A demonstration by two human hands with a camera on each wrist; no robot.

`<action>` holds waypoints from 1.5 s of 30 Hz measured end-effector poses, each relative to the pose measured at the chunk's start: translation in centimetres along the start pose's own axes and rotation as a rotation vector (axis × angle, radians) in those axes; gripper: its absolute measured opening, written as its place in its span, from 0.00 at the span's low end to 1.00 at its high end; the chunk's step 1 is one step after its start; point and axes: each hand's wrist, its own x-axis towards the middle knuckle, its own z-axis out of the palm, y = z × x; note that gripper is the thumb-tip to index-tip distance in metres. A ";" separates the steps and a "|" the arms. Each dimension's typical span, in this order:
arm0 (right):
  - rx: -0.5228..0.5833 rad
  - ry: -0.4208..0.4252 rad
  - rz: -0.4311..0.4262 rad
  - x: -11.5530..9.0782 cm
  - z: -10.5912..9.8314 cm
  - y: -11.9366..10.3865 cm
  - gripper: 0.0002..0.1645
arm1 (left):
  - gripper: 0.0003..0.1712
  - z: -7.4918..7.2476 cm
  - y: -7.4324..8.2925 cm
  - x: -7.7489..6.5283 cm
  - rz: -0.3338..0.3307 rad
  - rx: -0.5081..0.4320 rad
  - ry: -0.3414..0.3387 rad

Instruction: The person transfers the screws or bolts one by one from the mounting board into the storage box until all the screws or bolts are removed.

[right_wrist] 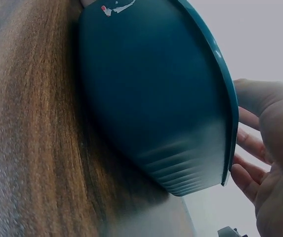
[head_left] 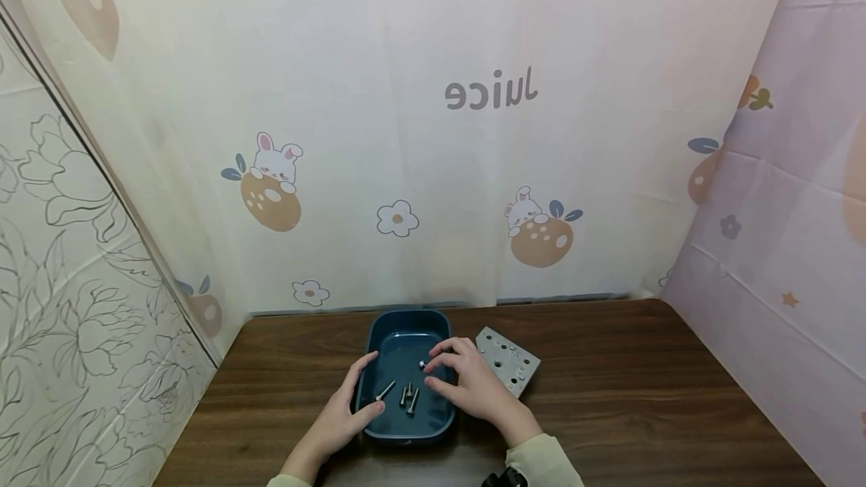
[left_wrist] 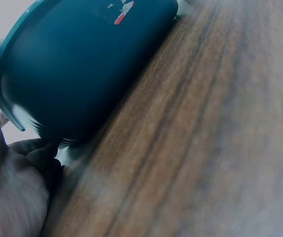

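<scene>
A dark teal rectangular tray (head_left: 407, 438) rests on the table. Several metal bolts (head_left: 413, 401) lie on its floor, and another bolt (head_left: 386, 391) slants near the left thumb. My left hand (head_left: 346, 408) holds the tray's left side, thumb over the rim; in the left wrist view curled fingers (left_wrist: 42, 150) touch its lower outside. Across the right rim reaches my right hand (head_left: 471, 380), its bent fingers and thumb apart above the tray. A small shiny metal piece (head_left: 422, 364) shows beside its fingertips; whether they touch it is unclear.
A grey metal block with several holes (head_left: 507, 361) lies on the wooden table (head_left: 629, 397), right of the tray and partly behind the right hand. A printed curtain (head_left: 338, 96) hangs behind the table, with more patterned cloth at both sides.
</scene>
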 end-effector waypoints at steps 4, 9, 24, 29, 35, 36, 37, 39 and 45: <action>0.016 -0.004 0.016 0.0 -0.1 0.1 0.11 | 0.45 0.0 -0.2 0.0 0.006 -0.006 -0.003; 0.024 0.004 0.024 0.0 -0.3 0.4 0.10 | 0.44 0.0 -0.4 0.1 0.017 -0.014 -0.006; 0.006 0.011 0.028 -0.2 -1.6 0.7 0.11 | 0.44 -0.1 -0.5 0.1 0.020 -0.024 -0.013; -0.018 0.025 0.018 -0.3 -2.0 0.9 0.11 | 0.45 0.0 -0.3 0.1 0.020 -0.030 -0.004; -0.020 0.040 0.014 -0.2 -2.5 1.0 0.10 | 0.45 0.0 -0.2 0.1 0.027 -0.027 0.001; -0.017 0.041 0.017 -0.2 -2.6 1.1 0.10 | 0.45 0.0 -0.2 0.1 0.027 -0.025 0.002; -0.019 0.043 0.018 -0.2 -2.6 1.1 0.10 | 0.45 0.0 -0.2 0.1 0.029 -0.024 0.000; -0.030 0.047 0.016 -0.3 -2.7 1.2 0.10 | 0.45 0.0 -0.3 0.1 0.029 -0.017 0.000; -0.046 0.053 0.013 -0.4 -3.1 1.6 0.12 | 0.44 0.0 -0.5 0.2 0.028 -0.012 -0.005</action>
